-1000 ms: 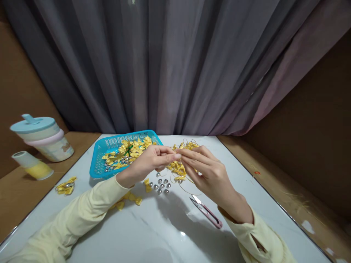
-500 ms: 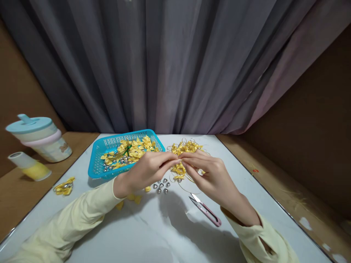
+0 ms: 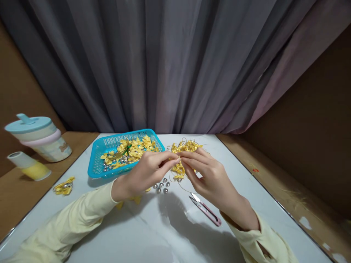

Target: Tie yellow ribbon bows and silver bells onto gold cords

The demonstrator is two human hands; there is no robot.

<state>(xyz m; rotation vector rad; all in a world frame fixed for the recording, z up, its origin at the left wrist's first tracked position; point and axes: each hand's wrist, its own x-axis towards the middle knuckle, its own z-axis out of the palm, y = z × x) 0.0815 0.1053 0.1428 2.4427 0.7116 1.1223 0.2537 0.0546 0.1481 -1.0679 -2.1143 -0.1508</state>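
Observation:
My left hand (image 3: 145,172) and my right hand (image 3: 211,177) meet fingertip to fingertip above the white table (image 3: 164,233), both pinching a small yellow piece that I cannot make out clearly. Right behind the fingertips lies a heap of yellow ribbon bows with gold thread (image 3: 183,153). Several small silver bells (image 3: 161,185) lie on the table just below my hands. A few loose yellow bows (image 3: 135,199) show under my left wrist. Both sleeves are pale yellow.
A blue plastic basket (image 3: 100,164) of yellow bows and silver bells stands at the back left. Pink thread snips (image 3: 205,210) lie beneath my right hand. Another yellow bow (image 3: 63,186) rests at the left edge. A lidded cup (image 3: 38,137) and a yellow spool (image 3: 29,166) stand on the brown ledge. Grey curtain behind.
The hands stay pinched together at nearly the same spot; the fingers have shifted slightly around the small piece. The view has tilted down a little.

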